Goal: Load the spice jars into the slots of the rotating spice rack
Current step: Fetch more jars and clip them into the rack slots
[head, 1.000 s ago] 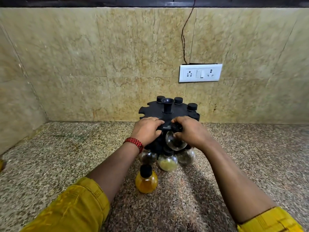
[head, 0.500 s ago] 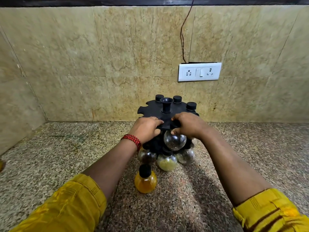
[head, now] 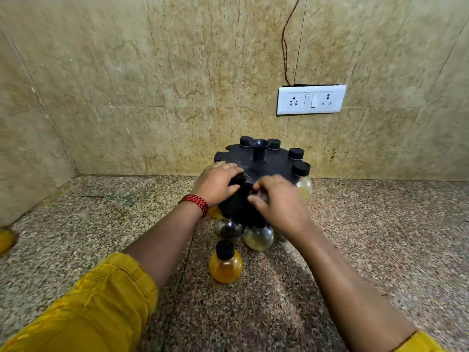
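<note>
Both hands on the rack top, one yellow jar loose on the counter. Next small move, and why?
Probably: the right hand drops back to the yellow jar standing alone in front of the rack. The left hand rests on the disc, whose far-left rim shows open slots.

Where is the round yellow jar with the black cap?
In the head view, the round glass jar of yellow spice with a black cap stands alone on the speckled granite counter, between the forearms, just in front of the black rotating spice rack.

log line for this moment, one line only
step: loading rack | left hand: on spice rack top | right hand: at rack front, grip unclear | yellow jar: on counter, not loaded
</note>
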